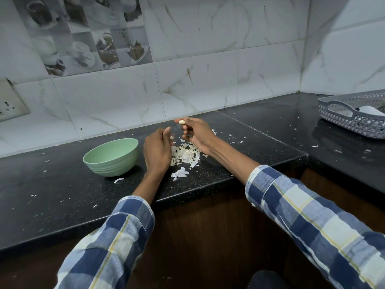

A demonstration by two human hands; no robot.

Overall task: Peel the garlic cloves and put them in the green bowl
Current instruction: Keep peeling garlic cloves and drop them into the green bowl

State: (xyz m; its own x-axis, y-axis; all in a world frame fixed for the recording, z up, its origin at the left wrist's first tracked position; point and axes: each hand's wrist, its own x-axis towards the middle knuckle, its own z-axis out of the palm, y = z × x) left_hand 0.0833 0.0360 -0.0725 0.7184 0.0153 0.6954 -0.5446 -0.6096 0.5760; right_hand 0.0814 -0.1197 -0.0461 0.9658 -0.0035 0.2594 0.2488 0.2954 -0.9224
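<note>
My right hand (196, 133) pinches a pale, peeled-looking garlic clove (181, 122) at its fingertips, raised above the black counter (62, 195). My left hand (157, 152) hovers just left of it with fingers loosely curled and nothing visible in its grip. Between and below the hands lies a heap of white garlic skins (185, 154), with a clove or two possibly mixed in. The green bowl (111, 156) stands on the counter to the left of my left hand; its inside is hidden from this angle.
Loose skin flakes (180, 173) are scattered over the counter, one by the bowl (118, 180). A grey perforated basket (354, 115) sits at the far right. A wall socket (10, 103) is at the left. The counter edge drops to dark cabinets in front.
</note>
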